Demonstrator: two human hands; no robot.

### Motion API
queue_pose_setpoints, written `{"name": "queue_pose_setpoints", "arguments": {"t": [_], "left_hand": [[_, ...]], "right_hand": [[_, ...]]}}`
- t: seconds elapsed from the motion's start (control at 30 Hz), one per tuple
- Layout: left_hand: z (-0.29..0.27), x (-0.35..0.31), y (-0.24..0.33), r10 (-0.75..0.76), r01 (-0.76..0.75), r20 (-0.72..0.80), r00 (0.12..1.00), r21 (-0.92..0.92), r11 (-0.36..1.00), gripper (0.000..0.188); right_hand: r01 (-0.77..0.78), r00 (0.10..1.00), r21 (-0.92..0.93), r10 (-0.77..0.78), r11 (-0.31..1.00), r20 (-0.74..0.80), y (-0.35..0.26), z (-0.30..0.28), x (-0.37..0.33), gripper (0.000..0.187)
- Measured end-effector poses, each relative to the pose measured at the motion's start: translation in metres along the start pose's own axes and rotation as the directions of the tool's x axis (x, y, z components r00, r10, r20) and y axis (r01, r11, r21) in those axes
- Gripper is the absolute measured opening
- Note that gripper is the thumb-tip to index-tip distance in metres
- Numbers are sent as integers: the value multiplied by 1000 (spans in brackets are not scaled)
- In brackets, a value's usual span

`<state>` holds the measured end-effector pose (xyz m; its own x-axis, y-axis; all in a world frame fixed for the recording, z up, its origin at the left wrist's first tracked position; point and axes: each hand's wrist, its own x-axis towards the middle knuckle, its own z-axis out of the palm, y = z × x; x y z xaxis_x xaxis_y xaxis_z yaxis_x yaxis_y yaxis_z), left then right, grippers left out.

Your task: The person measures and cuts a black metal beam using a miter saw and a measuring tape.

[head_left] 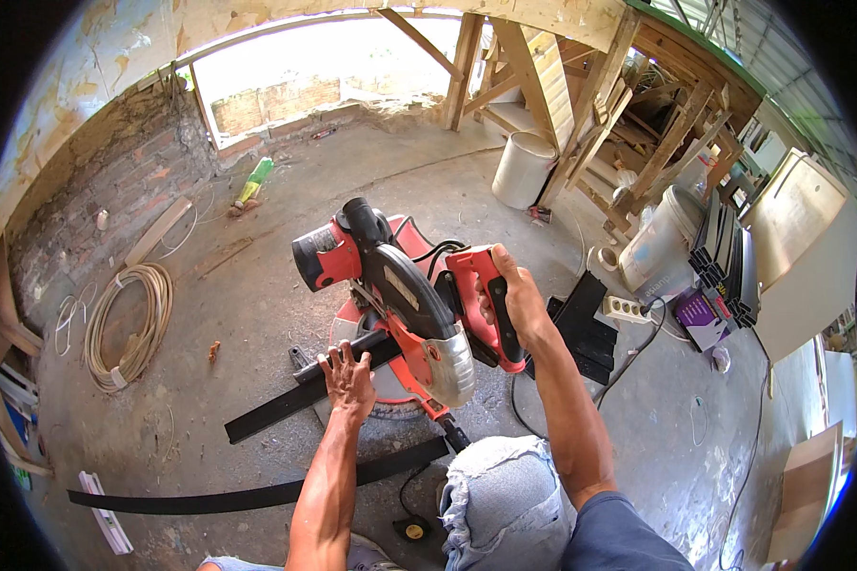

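Observation:
A red and black miter saw (405, 290) stands on the concrete floor in front of me. My right hand (517, 297) is closed round its red handle (471, 276). To the left of the blade guard, my left hand (350, 383) presses down on a black profile bar (271, 411), its fingers curled over it. The bar lies across the saw base, and its free end sticks out to the left. Nearer to me, a longer black strip (248, 497) rests on the floor. A tape measure (412, 528) lies by my feet.
Coiled hose (129, 328) lies at the left, a green bottle (255, 181) farther off. Black offcuts (584, 333), a power strip (628, 309) and trailing cords sit on the right, near a bucket (662, 238) and stacked black profiles (728, 252). A white level (105, 514) lies at lower left.

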<state>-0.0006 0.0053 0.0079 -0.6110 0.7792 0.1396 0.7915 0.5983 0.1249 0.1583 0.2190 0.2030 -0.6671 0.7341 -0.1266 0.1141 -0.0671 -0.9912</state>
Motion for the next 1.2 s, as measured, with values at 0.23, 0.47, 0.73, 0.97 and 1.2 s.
{"name": "queue_pose_setpoints", "arguments": {"t": [0.23,0.47,0.73,0.97,1.2], "left_hand": [[-1,1,2,-5,6,12,1000,-29,1000,35],[7,2,-2,-14,14,15,1000,-16,1000,42],[3,2,1,-12,12,11,1000,-21,1000,37],[8,2,-1,-26,26,7,1000,2,1000,44],[7,2,0,-32,32,-4,999,13,999,46]], "right_hand": [[4,1000,13,-4,1000,4,6,-4,1,74],[16,1000,16,-17,1000,22,5,-1,-4,75],[34,999,-11,-34,999,12,10,-3,-7,75],[19,1000,10,-19,1000,5,16,-3,-9,75],[60,998,-17,-60,998,-1,21,-5,-12,78]]}}
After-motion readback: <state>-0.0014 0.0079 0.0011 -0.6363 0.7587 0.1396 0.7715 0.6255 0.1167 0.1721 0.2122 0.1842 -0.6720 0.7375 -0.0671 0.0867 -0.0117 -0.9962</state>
